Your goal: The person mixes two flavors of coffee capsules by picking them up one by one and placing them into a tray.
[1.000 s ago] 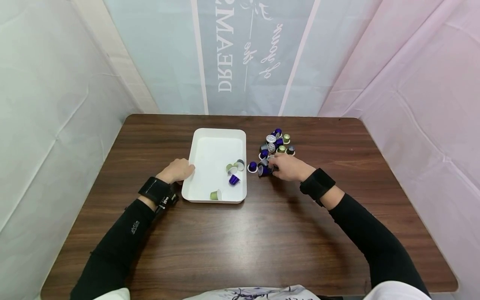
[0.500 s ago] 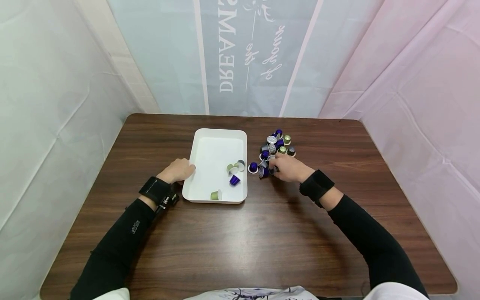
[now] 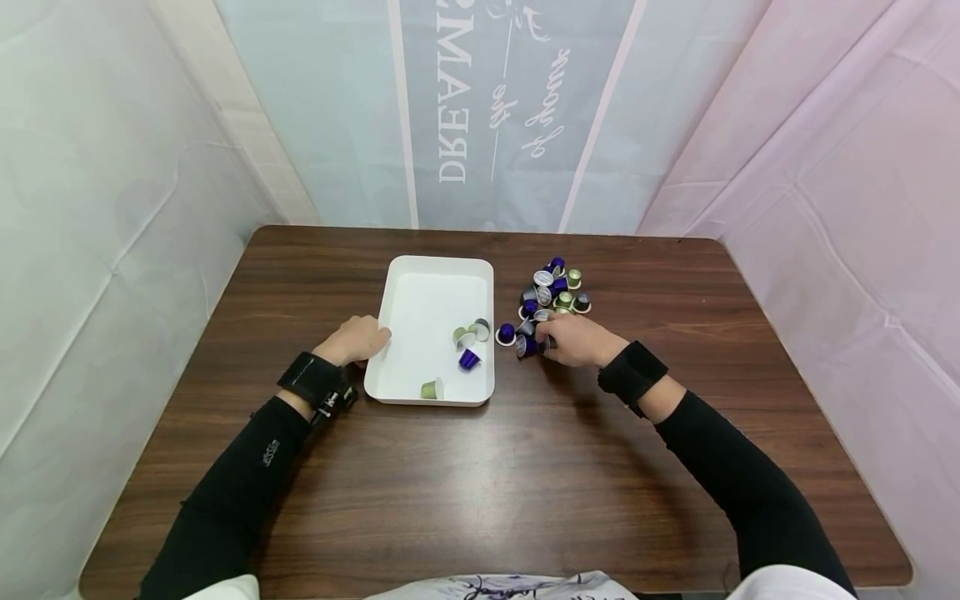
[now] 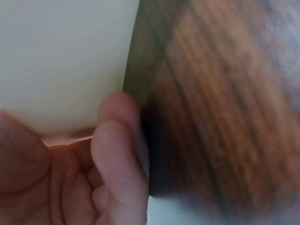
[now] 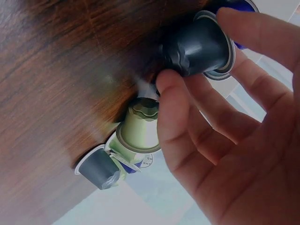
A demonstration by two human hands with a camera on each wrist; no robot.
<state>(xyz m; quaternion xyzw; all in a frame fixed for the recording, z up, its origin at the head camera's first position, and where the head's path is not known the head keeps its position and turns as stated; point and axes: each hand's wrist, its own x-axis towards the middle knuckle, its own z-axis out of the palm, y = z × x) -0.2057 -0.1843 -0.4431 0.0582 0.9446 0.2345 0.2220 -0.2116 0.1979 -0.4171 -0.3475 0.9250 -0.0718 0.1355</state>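
Note:
My left hand (image 3: 356, 340) holds the left edge of a white rectangular tray (image 3: 420, 308). Its curled fingers (image 4: 119, 159) show against the tray's side in the left wrist view. Lying in the tray are a purple coffee capsule (image 3: 468, 360), a light green one (image 3: 431, 390) and a few more by its right wall. My right hand (image 3: 579, 338) is at the near end of a heap of capsules, right of the tray. Between its thumb and fingers it pinches a dark coffee capsule (image 5: 199, 47) by the rim and base.
The heap holds several blue, grey and green capsules, among them a green capsule (image 5: 138, 126) and a dark grey capsule (image 5: 98, 168) beyond my fingers. One blue capsule (image 3: 506, 333) stands close to the tray's right wall. Pale cloth hangs behind the brown wooden table (image 3: 450, 500).
My right hand stays at the heap and shifts slightly, its fingers moving a little among the near capsules. My left hand and the tray keep their places.

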